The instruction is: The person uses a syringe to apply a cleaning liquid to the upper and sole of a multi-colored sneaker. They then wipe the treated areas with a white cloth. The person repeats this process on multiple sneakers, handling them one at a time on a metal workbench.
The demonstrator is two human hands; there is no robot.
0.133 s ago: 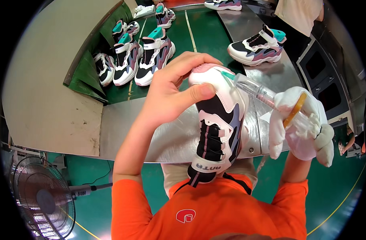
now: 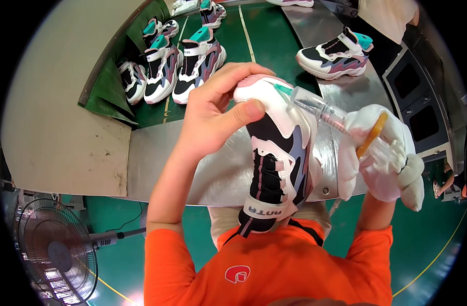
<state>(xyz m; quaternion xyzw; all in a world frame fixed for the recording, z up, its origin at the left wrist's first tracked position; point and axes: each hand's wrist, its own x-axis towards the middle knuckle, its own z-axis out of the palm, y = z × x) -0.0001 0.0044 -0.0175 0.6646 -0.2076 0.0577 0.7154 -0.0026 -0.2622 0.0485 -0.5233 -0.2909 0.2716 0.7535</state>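
Bare, my left hand [image 2: 218,109] grips the toe of a white, black, grey-blue and pink sneaker [image 2: 292,120], thumb on the upper and fingers round the far side of the sole. The shoe hangs toe up over the bench edge, its strap end near my body. In a white fabric glove, my right hand [image 2: 381,153] is closed round a clear syringe [image 2: 315,108]. The green tapered tip [image 2: 283,92] of the syringe points at the seam between the toe's upper and sole, touching or very close to it. An amber strip [image 2: 372,135] lies across the gloved fingers.
Several matching shoes [image 2: 195,66] with teal inserts stand on the green conveyor belt [image 2: 264,35] at the far left. Another sneaker [image 2: 335,55] sits on the metal bench [image 2: 164,158] at right. A fan [image 2: 60,255] stands lower left. Another person [image 2: 386,18] is at the far right.
The sneaker, my hands and the syringe have shifted slightly to the left and up in the picture, as the view moved a little. Both grips are unchanged.
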